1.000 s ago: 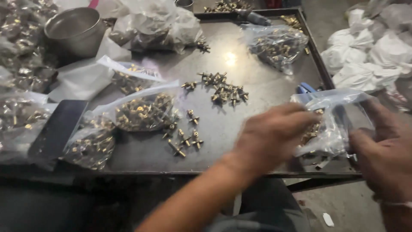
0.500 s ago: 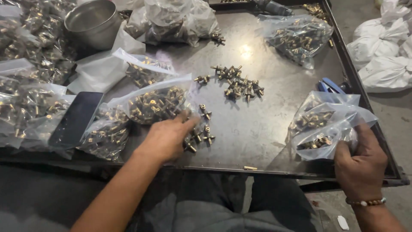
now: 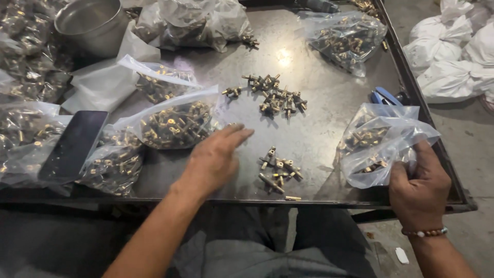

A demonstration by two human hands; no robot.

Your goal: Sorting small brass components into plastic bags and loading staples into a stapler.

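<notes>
Your right hand (image 3: 419, 188) is clamped on the soft, slippery plastic bag (image 3: 383, 141) at lower right, best gripped by its neck, while your left hand (image 3: 216, 157) lies open beside the small, hard brass fittings (image 3: 278, 172) at centre.

Left hand (image 3: 215, 157) lies flat and open on the dark metal tray (image 3: 329, 110), just beside a small cluster of brass fittings (image 3: 278, 172). Right hand (image 3: 419, 188) grips the edge of a clear plastic bag partly filled with brass fittings (image 3: 383, 141). A larger loose pile of brass fittings (image 3: 272, 95) sits further up the tray.
</notes>
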